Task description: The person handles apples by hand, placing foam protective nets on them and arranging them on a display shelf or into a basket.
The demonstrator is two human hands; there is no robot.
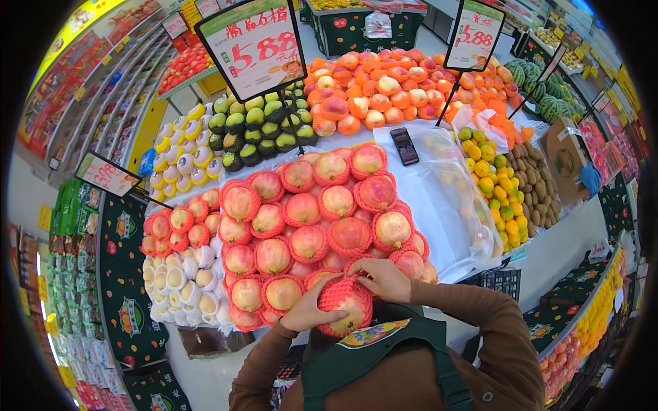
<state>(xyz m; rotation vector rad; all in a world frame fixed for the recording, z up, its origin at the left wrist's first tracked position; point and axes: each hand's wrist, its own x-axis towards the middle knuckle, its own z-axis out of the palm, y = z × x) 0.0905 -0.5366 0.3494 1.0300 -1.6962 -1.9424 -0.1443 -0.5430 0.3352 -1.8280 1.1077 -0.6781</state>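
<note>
Close to my green apron [375, 354] I hold a pomegranate [345, 308] in a red foam net sleeve. My left hand [311, 305] cups its left side, the thumb lying across the fruit. The fingers of my right hand [383, 278] pinch the top of the net. Just beyond both hands rises a stacked block of pomegranates [308, 241], each in a similar red net. My forearms partly hide the near edge of the display.
White-netted fruit [185, 285] and green fruit in black nets [257, 123] lie leftward. A phone [404, 146] rests on a white sheet [437, 205]; oranges [496, 190] and kiwifruit [532, 185] are piled to the right. Price signs [254, 46] on stands rise above the fruit.
</note>
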